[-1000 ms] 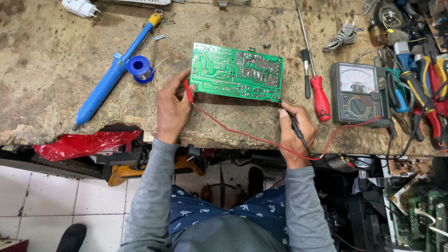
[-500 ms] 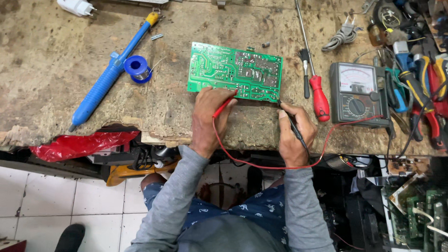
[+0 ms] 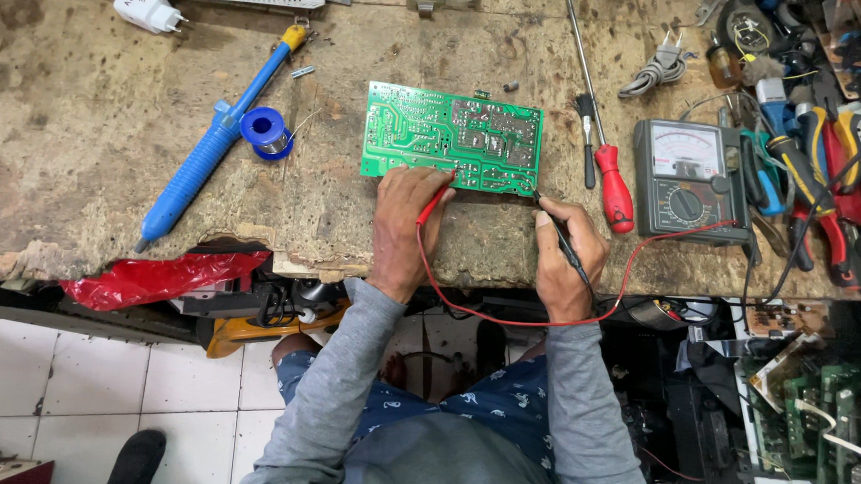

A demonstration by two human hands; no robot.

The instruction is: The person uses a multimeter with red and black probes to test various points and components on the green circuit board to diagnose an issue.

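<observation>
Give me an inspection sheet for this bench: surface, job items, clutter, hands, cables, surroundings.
Surface: worn, stained wooden bench, front edge chipped.
Job's things: green circuit board lying flat; analog multimeter to its right.
Clutter: blue desoldering pump, blue solder spool, red-handled screwdriver, pliers pile at far right.
Hands: left hand holds red probe at the board's near edge; right hand holds black probe at the board's near right corner.
Cables: red lead loops below the bench edge to the meter.
Surroundings: white tiled floor, red plastic bag, spare boards lower right.
</observation>
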